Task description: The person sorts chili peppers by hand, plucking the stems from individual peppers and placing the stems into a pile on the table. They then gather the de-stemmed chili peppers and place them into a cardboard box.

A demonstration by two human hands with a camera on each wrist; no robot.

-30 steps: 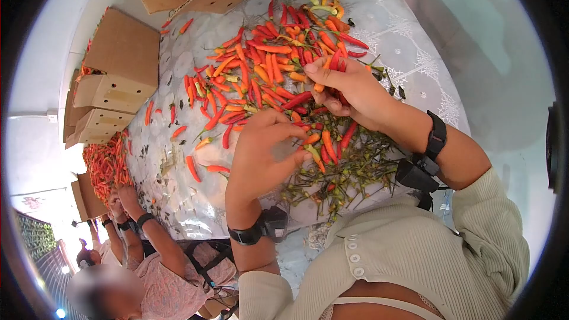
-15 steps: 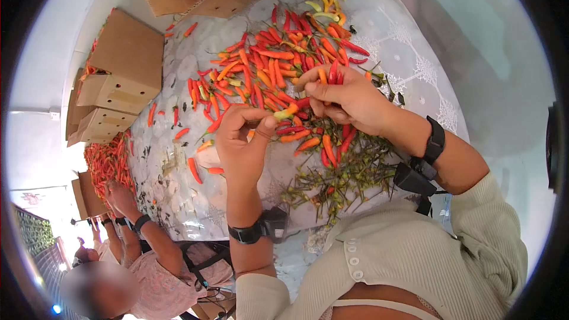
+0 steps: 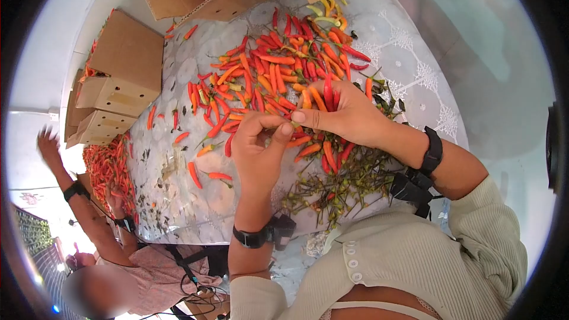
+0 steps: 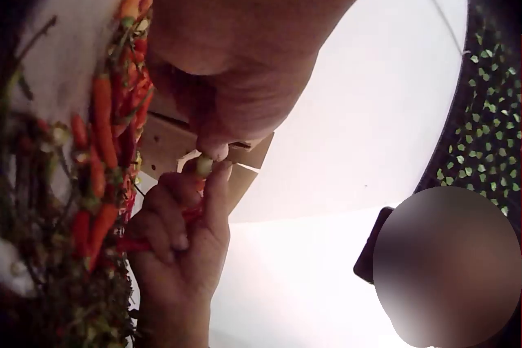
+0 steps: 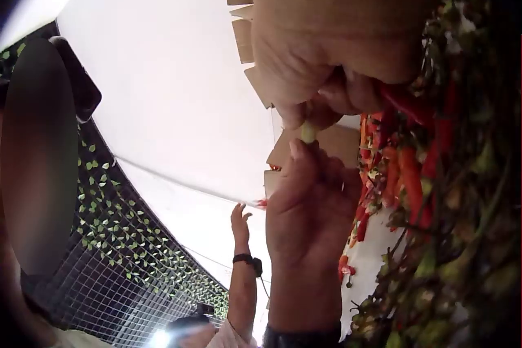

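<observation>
My left hand (image 3: 261, 148) and right hand (image 3: 349, 115) meet over the pile of red and orange chili peppers (image 3: 267, 74). Between their fingertips, both pinch a chili whose pale green end (image 5: 308, 132) shows in the right wrist view; the rest of it is mostly hidden by fingers. Several red and orange chilies (image 3: 329, 92) are also gripped in my right hand, sticking out past its fingers. Just below the hands lies a heap of green stems (image 3: 338, 186) at the near table edge.
Cardboard boxes (image 3: 133, 53) stand at the left, and an open box (image 3: 231, 3) with chilies is at the back. Yellow chilies (image 3: 329, 9) lie at the far side. Another person (image 3: 160, 272) sits at the left by a red chili heap (image 3: 109, 166), one arm raised.
My left hand picked up a yellowish-green chili from the pile and brought it to my right hand's fingertips. The other person's arm has lifted from the heap.
</observation>
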